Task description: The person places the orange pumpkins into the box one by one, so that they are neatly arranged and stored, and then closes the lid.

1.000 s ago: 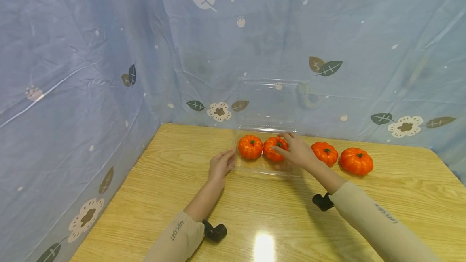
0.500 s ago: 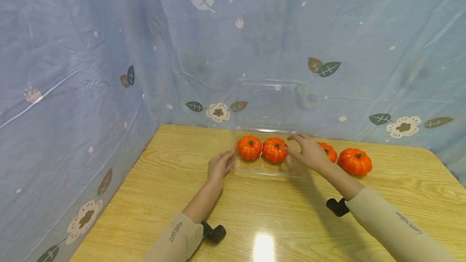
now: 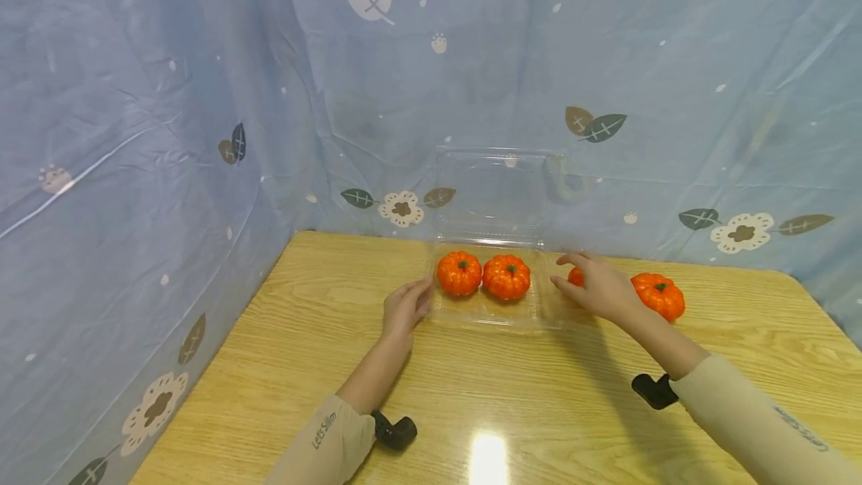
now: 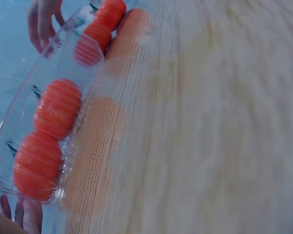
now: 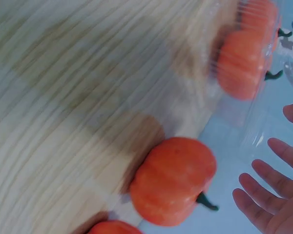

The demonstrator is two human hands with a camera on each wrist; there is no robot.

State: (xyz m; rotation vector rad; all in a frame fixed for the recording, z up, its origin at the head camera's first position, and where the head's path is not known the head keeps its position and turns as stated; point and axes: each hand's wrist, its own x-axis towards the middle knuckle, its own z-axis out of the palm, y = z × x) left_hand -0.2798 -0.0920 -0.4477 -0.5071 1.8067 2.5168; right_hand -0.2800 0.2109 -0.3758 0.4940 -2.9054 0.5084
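Two orange toy pumpkins (image 3: 506,278) sit side by side in a clear plastic clamshell box (image 3: 494,320), its lid (image 3: 494,185) raised at the back. My left hand (image 3: 406,307) touches the box's left end; the left wrist view shows its fingers (image 4: 32,214) against the outer wall. Past the box's right end, my right hand (image 3: 602,287) hovers with spread, slightly bent fingers and holds nothing. Just beyond those fingers lies a third pumpkin (image 5: 173,180), mostly hidden by the hand in the head view. Another pumpkin (image 3: 660,296) lies to its right, partly covered by the wrist.
Everything stands on a light wooden table (image 3: 471,395). A blue cloth (image 3: 404,81) printed with leaves and flowers hangs behind and along the left side. The raised lid is close to that cloth.
My right hand has let go of the right-hand pumpkin in the box and moved right, over the loose pumpkins. The left hand has stayed at the box's left end.
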